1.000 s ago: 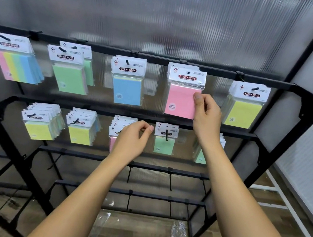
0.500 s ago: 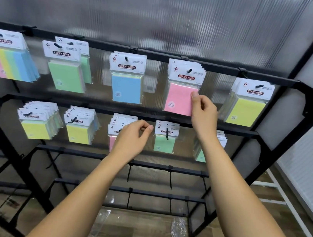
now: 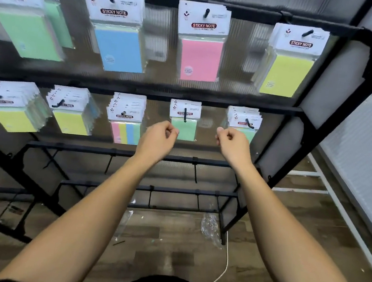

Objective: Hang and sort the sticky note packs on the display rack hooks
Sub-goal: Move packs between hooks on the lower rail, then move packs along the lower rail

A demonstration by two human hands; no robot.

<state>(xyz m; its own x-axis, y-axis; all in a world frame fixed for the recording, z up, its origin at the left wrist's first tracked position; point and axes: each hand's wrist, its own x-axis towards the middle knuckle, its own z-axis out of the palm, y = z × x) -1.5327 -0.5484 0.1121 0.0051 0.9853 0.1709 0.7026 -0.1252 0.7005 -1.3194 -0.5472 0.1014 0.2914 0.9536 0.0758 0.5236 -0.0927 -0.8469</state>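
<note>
Both hands now hang curled and empty in front of the second rail: the right hand (image 3: 231, 145) has come off the pink sticky note pack (image 3: 201, 50), which hangs alone on its top-rail hook, and the left hand (image 3: 160, 138) has left the multicolour packs (image 3: 126, 124) to its left. Between the hands, a lone green pack (image 3: 184, 123) hangs on its hook, with more green packs (image 3: 243, 121) behind the right hand. That pink pack looks placed, so I judge another sorting move is next.
</note>
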